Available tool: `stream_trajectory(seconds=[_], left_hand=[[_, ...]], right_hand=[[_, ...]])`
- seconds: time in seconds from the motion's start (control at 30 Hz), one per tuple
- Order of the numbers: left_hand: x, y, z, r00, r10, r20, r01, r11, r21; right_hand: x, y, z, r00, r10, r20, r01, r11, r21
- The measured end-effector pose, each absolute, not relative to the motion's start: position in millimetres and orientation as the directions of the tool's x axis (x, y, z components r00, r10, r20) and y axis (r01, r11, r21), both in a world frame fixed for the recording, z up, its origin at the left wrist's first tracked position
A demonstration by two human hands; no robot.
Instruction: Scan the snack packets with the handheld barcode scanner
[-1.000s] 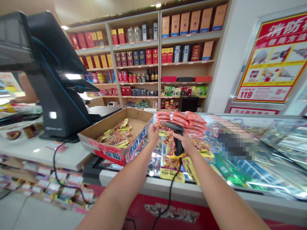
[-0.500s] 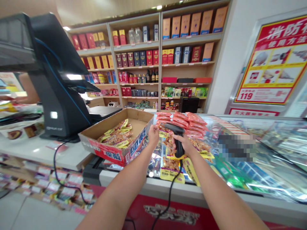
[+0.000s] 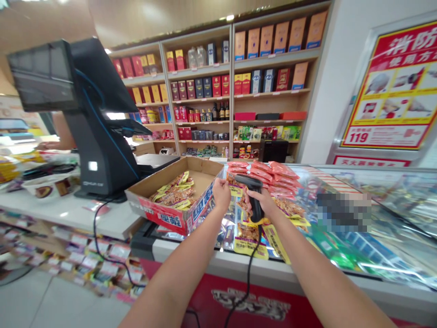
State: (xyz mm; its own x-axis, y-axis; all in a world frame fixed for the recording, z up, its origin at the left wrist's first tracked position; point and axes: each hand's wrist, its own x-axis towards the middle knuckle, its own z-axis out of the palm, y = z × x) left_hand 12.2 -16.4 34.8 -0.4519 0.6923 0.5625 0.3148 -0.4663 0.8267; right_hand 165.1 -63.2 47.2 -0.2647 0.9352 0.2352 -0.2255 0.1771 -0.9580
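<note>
My right hand is wrapped round the grip of a black corded barcode scanner, its head pointing left. My left hand pinches the top edge of a yellow snack packet held just in front of the scanner head. Both hands hover over a glass counter. More yellow packets lie on the glass below the hands, and a pile of red packets sits just behind them.
An open cardboard box with several yellow packets stands left of my hands. A black till screen is on a white counter at left. Shelves of boxed goods fill the back wall. A red poster hangs at right.
The view has shifted up and to the left, so everything sits a little further right. My hands keep the same hold on the scanner and the packet.
</note>
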Motion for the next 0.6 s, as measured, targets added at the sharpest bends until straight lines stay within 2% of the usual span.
stream_trajectory(seconds=[0.23,0.4,0.5,0.6], left_hand=[[-44.5,-39.6,91.6,-0.599,0.574,0.558,0.256,-0.524,0.813],[-116.4,-42.9,106.7,-0.796,0.46,0.394,0.138,-0.495,0.858],[-146.3,-53.7,107.6,-0.857,0.302,0.417,0.24,-0.481,0.843],[-144.2,-71.3,108.0,-0.796,0.195,0.573,0.432,-0.48,0.763]], right_hand=[[125.3,-73.4,94.4,-0.349,0.89,0.293,-0.229,0.222,-0.948],[70.9,-80.3,98.7,-0.466,0.828,0.31,-0.276,0.197,-0.941],[47.6,-86.8,91.4,-0.519,0.803,0.293,-0.285,0.16,-0.945],[42.1,-90.5,83.9,-0.551,0.791,0.266,-0.278,0.127,-0.952]])
